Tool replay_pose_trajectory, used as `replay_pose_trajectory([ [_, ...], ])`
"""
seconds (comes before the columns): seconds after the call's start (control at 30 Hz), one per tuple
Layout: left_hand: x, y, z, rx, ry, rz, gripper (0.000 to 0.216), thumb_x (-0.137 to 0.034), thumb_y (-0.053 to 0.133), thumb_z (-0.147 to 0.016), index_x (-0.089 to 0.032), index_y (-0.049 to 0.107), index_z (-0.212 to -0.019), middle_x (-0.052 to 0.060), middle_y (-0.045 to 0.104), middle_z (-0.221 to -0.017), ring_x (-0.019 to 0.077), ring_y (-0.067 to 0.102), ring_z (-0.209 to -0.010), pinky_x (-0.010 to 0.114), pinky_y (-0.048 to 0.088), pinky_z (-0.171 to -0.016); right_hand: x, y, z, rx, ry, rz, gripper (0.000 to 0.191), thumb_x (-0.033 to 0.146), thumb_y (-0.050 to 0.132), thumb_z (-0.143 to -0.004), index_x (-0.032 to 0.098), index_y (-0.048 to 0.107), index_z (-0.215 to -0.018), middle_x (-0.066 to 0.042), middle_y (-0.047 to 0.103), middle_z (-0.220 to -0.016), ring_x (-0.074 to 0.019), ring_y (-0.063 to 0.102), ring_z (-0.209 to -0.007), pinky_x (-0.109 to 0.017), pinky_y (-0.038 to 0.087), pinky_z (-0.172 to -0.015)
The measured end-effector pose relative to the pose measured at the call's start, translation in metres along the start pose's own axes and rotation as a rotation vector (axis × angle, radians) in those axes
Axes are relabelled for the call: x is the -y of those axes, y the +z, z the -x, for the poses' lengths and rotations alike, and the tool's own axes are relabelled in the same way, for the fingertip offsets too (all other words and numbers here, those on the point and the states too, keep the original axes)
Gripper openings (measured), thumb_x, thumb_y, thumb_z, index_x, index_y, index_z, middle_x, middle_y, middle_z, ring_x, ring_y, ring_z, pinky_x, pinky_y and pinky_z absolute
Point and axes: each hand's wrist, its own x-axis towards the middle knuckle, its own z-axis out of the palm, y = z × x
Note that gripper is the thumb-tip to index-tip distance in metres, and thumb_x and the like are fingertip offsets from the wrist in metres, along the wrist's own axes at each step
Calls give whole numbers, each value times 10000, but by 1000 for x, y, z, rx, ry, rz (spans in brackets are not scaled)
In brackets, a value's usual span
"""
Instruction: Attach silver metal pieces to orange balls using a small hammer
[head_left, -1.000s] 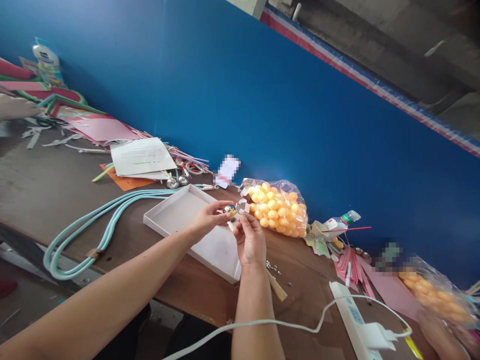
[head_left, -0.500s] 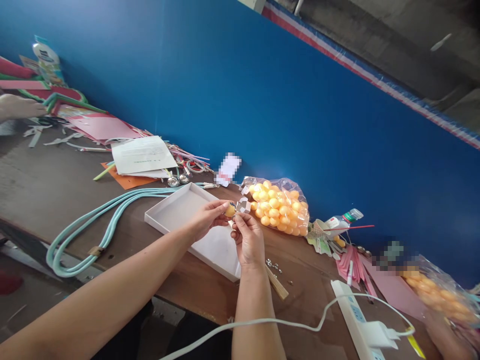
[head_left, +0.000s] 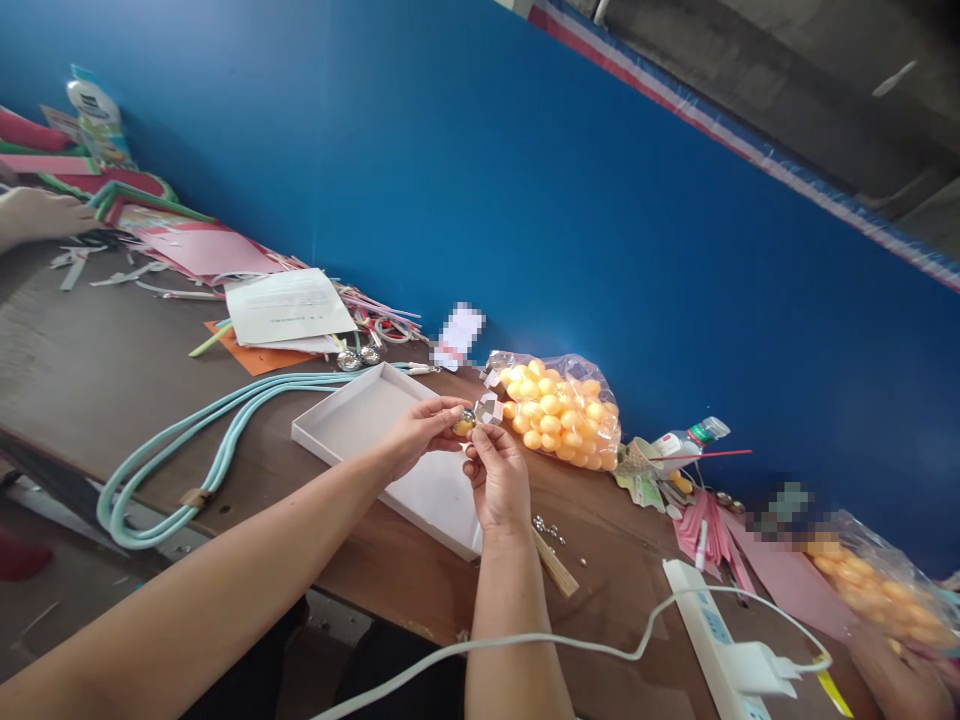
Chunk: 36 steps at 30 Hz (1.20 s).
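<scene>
My left hand (head_left: 426, 432) pinches a small shiny ball (head_left: 464, 422), part silver and part yellow, between thumb and fingers. Close against its right side is my right hand (head_left: 498, 468), thumb and fingertips pressed together; whatever is between them is too small to make out. Both hands are above the shallow white box lid (head_left: 337, 425). Just behind them lie a clear faceted piece (head_left: 489, 408) and a clear bag of orange balls (head_left: 555, 415).
Pale blue cords (head_left: 225, 440) loop at left near papers (head_left: 289, 308) and silver balls (head_left: 349, 358). Small metal pieces (head_left: 551, 530) and a wooden strip (head_left: 556, 568) lie at right. A white cable (head_left: 562, 640) crosses before a power strip (head_left: 697, 610). Another person's hand (head_left: 45, 215) is far left.
The ball has turned slightly between my fingers and shows more of its silver surface. My hands stay in nearly the same place; the view has shifted very slightly.
</scene>
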Motion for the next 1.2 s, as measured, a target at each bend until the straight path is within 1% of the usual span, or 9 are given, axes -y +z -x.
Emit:
replay_pose_trajectory([
  [0.2, -1, 1, 0, -20, 10, 12, 374, -347, 745, -717, -143, 651, -1016, 60, 685, -868, 134, 657, -720, 301, 546, -743, 1, 0, -1, -1, 28, -41, 236, 266, 794, -635, 192, 642, -800, 38, 632, -706, -37, 477, -531, -120, 363, -419],
  [0.33, -2, 2, 0, -17, 32, -4, 396, -357, 750, -710, -133, 656, -1022, 68, 683, -872, 145, 654, -732, 329, 544, -765, 1, 0, -1, -3, 47, -52, 237, 266, 790, -635, 201, 641, -808, 45, 629, -715, -33, 465, -522, -122, 349, -417],
  [0.67, 0, 0, -2, -7, 50, -38, 415, -372, 749, -707, -133, 660, -1034, 69, 680, -891, 152, 655, -763, 353, 536, -811, 1, -1, -2, 12, 61, -62, 231, 270, 788, -638, 201, 634, -797, 48, 624, -713, -28, 446, -515, -118, 327, -410],
  [1.03, -1, 2, -1, -13, 62, -58, 434, -395, 759, -685, -137, 669, -1022, 66, 683, -883, 158, 654, -755, 367, 532, -802, 1, -3, -2, 24, 77, -65, 218, 267, 795, -648, 177, 652, -786, 44, 586, -695, -19, 422, -510, -100, 328, -396],
  [1.2, -2, 2, -1, -12, 65, -75, 445, -402, 760, -678, -136, 669, -1024, 66, 685, -883, 155, 651, -752, 354, 532, -787, 1, -3, -3, 42, 99, -86, 214, 269, 798, -647, 176, 659, -781, 50, 573, -676, -19, 421, -510, -99, 333, -398],
])
